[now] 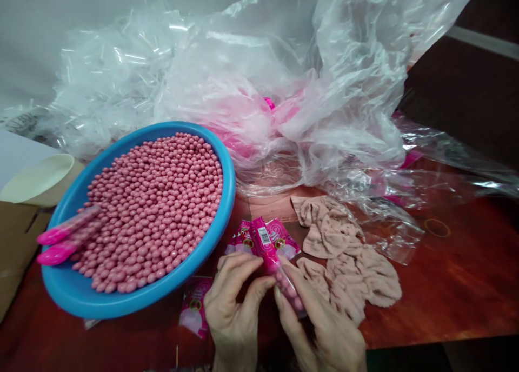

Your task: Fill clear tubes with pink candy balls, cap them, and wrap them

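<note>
So, clr tube [289,290] w/ pink balls [285,283]

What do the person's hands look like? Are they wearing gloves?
No gloves! The left hand and right hand are both bare, with ordinary fingers and thumbs. I can't see any rings, bracelets, sleeves or markings on them. The picture cuts off the arms, so any sleeves higher up are hidden.

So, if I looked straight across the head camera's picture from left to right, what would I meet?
Brown cardboard → blue basin of pink balls → left hand → filled tube → right hand → thin yellowish ring.
</note>
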Available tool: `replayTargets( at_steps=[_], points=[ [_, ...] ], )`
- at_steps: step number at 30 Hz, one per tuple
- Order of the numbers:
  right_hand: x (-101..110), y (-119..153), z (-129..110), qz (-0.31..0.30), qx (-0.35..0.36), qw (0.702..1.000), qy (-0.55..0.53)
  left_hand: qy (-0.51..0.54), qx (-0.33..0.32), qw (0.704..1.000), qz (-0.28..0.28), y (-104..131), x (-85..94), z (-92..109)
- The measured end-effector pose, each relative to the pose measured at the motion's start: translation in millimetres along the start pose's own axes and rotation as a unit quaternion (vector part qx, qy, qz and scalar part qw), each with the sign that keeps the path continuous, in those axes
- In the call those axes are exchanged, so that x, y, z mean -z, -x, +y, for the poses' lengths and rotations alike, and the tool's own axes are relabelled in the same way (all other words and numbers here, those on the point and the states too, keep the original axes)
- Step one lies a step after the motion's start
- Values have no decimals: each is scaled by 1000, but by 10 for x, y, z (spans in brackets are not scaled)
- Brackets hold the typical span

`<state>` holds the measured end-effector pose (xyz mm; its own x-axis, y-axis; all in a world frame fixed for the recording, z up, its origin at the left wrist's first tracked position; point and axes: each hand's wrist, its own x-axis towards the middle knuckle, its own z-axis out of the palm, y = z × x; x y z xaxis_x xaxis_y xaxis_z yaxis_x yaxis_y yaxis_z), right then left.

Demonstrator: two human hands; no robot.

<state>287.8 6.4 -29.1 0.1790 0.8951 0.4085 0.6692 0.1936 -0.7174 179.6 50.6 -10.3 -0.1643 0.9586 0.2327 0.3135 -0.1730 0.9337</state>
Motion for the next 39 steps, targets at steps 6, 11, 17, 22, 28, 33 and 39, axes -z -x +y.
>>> replayTargets(
  at_steps=[6, 11, 17, 22, 28, 33, 39],
  points=[
    [6, -36, -17, 3, 112, 991, 66, -54, -170, 981, -76, -119, 147, -119],
    [-66, -36, 9, 48, 152, 981, 107, -156, -255, 951, -81, -99, 132, -110],
    [-97, -50, 28, 21, 149, 981, 124, -188, -233, 945, -132, -114, 119, -115],
    [-41, 3, 15, -11, 159, 977, 142, -191, -207, 943, -178, -143, 154, -95],
    [-50, 122, -59, -20, 63, 986, 151, -174, -172, 951, -188, -79, 164, -55],
    [-133, 81, -73, -35, -30, 996, -76, -34, -46, 994, -91, -25, 126, -165],
    [-143, 11, -282, -33, -306, 882, -358, 82, 72, 994, -4, -4, 42, -190]
  ],
)
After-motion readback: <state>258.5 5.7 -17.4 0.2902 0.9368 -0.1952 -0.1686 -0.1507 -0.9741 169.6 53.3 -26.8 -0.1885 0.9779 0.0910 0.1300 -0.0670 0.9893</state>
